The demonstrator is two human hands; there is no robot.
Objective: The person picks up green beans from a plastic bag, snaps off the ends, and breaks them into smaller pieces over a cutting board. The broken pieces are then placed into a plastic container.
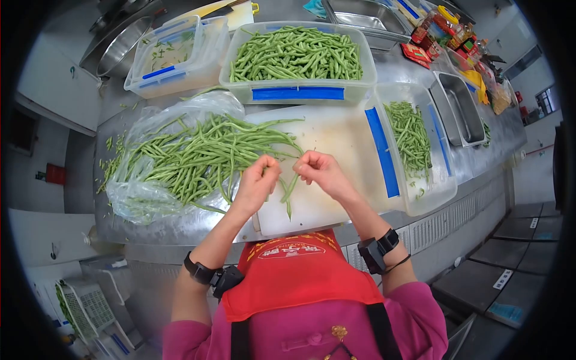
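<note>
My left hand (259,180) is closed in a pinch at the right edge of a heap of long green beans (198,150) on a clear plastic bag (135,195). What its fingertips hold, if anything, is too small to make out. Beside it, over the white cutting board (324,129), my right hand (321,171) pinches green beans (288,195), whose ends hang below the fingers. To the right stands a clear tub (429,201) with cut bean pieces (410,135). Behind the board, a larger tub (240,90) is piled with cut beans (294,54).
Clear containers (174,54) with bean scraps stand at the back left. An empty steel pan (459,108) sits at the right, and another steel pan (366,18) at the back. Bottles and packets (447,30) crowd the back right corner. Bean bits litter the steel table (108,210).
</note>
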